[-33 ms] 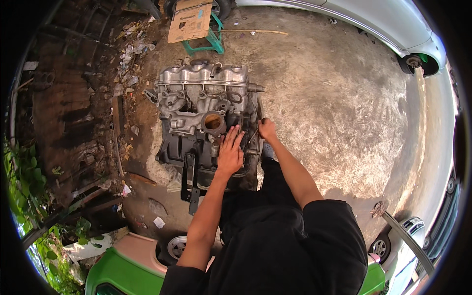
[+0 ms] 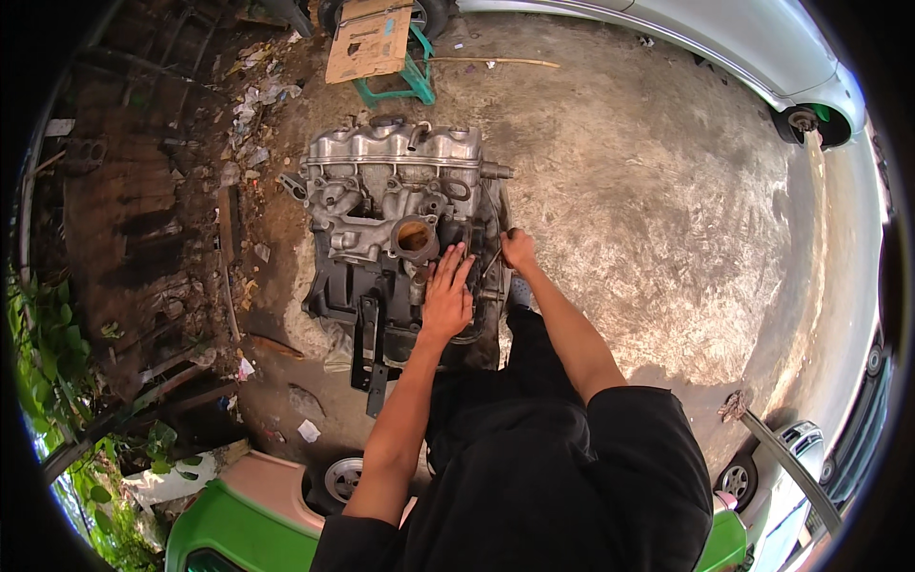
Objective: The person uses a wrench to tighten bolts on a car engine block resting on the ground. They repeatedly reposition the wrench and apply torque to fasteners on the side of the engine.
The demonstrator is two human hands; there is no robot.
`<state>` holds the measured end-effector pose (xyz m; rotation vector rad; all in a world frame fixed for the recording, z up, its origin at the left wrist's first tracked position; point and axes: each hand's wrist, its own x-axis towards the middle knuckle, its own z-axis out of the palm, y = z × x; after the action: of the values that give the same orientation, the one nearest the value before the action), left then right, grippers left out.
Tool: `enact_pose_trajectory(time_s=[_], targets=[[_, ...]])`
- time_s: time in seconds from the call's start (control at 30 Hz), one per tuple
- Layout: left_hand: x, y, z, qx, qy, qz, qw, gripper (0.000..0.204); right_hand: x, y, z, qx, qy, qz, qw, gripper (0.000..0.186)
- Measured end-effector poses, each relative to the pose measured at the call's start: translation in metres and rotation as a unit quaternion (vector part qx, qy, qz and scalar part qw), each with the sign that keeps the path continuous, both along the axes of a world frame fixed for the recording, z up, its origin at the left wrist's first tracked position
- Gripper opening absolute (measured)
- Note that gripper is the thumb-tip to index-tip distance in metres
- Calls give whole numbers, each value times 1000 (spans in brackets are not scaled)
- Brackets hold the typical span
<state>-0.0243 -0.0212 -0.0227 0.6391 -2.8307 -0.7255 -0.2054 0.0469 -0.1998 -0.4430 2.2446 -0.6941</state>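
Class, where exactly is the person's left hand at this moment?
In the head view, the left hand lies over the right part of the engine, just below and right of its round opening and left of the right hand.

Green plastic stool [image 2: 416,81] stood on concrete floor [image 2: 610,153], brown cardboard sheet [image 2: 372,40] across its top. Thin wooden stick [image 2: 505,62] lay just right of stool; silver car [image 2: 753,43] stood farther right. Left of stool, pale litter [image 2: 252,103] lay strewn over dirt [image 2: 272,205]. Well below stool stood green-and-pink car [image 2: 229,526]; leafy plants [image 2: 52,338] grew below left. Bright light patch [image 2: 667,324] whitened concrete below right of stool.
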Motion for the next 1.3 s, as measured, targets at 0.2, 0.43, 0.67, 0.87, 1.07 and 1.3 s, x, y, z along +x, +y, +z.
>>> enact_pose_trajectory(time_s=[0.2, 0.43, 0.67, 0.87, 1.07, 1.3], targets=[[1, -1, -1, -5, -1, -3, 1000, 65, -13, -14, 19, 9, -210, -104, 972, 52], [1, -1, -1, -4, 3, -4, 1000, 65, -3, -26, 2, 18, -113, -38, 993, 54], [1, 0, -2, -2, -5, -1, 1000, 64, 8, -29, 15, -37, -41, 9, 998, 51], [1, 0, -2, -1, -1, 1, 1000, 63, 50, 5, 70, -117, -20, -91, 989, 39], [1, 1, -1, 13, 14, 2, 1000, 60, 96, 55, 109, -213, 27, 61, 975, 35], [1, 0, -1, 3, 10, 2, 1000, 62, 85, 70, 105, -207, 46, 128, 969, 30]])
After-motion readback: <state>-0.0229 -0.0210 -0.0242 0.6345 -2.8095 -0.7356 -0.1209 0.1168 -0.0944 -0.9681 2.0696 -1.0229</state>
